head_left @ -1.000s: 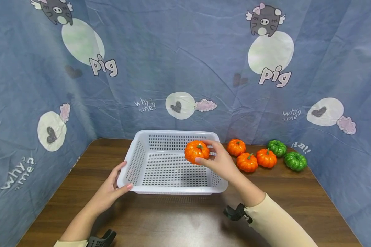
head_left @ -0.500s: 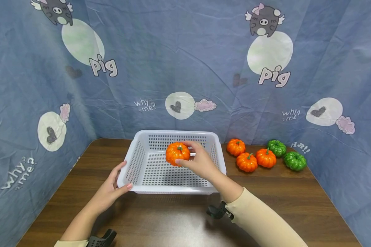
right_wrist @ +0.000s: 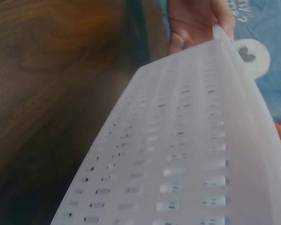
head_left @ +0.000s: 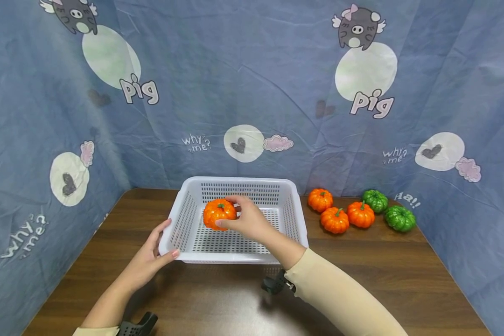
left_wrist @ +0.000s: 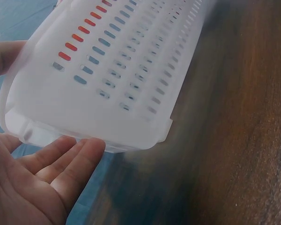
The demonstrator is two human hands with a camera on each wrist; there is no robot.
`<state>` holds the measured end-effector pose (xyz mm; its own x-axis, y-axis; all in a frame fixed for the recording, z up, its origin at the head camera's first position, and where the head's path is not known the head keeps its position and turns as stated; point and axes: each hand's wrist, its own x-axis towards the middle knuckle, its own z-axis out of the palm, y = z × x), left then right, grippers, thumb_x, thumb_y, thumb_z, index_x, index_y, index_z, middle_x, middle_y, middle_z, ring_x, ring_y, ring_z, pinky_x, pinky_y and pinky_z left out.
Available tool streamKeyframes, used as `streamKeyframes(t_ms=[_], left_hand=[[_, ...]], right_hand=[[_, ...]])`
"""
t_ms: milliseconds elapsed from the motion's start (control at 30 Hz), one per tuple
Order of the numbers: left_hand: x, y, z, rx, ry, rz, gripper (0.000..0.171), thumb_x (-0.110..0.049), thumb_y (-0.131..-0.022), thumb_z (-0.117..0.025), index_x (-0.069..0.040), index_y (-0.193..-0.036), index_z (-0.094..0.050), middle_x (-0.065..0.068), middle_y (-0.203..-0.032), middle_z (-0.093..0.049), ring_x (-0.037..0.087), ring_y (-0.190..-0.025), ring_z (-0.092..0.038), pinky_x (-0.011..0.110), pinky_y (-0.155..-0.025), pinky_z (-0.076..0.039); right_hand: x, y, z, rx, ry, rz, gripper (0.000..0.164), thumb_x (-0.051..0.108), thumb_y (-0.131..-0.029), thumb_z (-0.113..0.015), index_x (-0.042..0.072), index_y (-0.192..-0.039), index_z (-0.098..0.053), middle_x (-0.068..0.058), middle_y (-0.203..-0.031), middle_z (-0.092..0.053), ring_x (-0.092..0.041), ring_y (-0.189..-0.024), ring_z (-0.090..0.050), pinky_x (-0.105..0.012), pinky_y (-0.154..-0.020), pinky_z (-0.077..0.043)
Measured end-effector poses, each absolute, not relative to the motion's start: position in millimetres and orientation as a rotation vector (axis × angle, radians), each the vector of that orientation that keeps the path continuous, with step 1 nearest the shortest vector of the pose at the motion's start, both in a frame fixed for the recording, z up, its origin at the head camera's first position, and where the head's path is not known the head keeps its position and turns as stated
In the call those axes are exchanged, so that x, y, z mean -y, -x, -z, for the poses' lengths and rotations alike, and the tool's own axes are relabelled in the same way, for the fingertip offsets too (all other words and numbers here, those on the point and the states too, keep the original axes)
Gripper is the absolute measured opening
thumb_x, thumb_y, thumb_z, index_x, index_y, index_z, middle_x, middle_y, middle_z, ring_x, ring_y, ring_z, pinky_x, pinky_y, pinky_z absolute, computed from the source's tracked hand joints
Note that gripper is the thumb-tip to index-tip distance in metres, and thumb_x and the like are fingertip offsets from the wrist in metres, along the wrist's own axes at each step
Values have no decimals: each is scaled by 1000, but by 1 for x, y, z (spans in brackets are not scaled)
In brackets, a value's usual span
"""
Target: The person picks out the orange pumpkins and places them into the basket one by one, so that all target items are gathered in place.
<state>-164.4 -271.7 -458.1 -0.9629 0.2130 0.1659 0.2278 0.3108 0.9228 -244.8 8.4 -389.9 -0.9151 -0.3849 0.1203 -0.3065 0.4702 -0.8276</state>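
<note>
My right hand point(head_left: 248, 221) holds an orange toy pumpkin point(head_left: 218, 213) between thumb and fingers, inside the outline of a white perforated plastic basket point(head_left: 235, 257). The pumpkin is left of the basket's middle, and its shadow falls on the basket floor. With the left hand point(head_left: 148, 259) I grip the basket's left end, thumb at the front left corner of the rim. The left wrist view shows the fingers point(left_wrist: 77, 171) against the outside of the basket wall point(left_wrist: 61, 103). Only the basket's outer wall point(right_wrist: 178, 140) and a sliver of orange appear in the right wrist view.
To the right of the basket sit several more toy pumpkins: three orange ones point(head_left: 334, 220) and two green ones point(head_left: 400, 219) farther right. A brown wooden table point(head_left: 218, 303) lies under everything. Blue printed cloth point(head_left: 235, 93) encloses the back and sides.
My right hand has carried the orange pumpkin leftward across the basket, from its right side to left of its middle, and slightly nearer. The left hand and basket stay where they were.
</note>
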Motion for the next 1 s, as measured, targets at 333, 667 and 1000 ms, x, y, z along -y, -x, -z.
streamKeyframes(t_ms=[333,667,1000], left_hand=[[271,165,458,2574,395,1749,86,-8,-94,-68,-6,-158,-11,31,-151,-30,35,-123,-51,19,-87,-49],[271,167,455,2580,392,1740,86,-10,-94,-68,-6,-158,-11,31,-151,-31,41,-124,-49,18,-86,-49],[271,164,458,2581,376,1742,85,-9,-94,-67,-9,-159,-12,32,-150,-33,37,-122,-51,19,-86,-50]], right_hand=[[12,250,394,-2645,682,1207,64,25,-82,-85,7,-137,-57,-7,-127,-61,-17,-104,-61,-28,-89,-52],[23,263,384,-2590,694,885,59,26,-79,-86,6,-129,-62,-4,-122,-66,-15,-106,-60,-27,-94,-48],[36,268,398,-2546,599,821,63,27,-79,-87,10,-133,-60,-6,-127,-63,-18,-115,-57,-32,-103,-43]])
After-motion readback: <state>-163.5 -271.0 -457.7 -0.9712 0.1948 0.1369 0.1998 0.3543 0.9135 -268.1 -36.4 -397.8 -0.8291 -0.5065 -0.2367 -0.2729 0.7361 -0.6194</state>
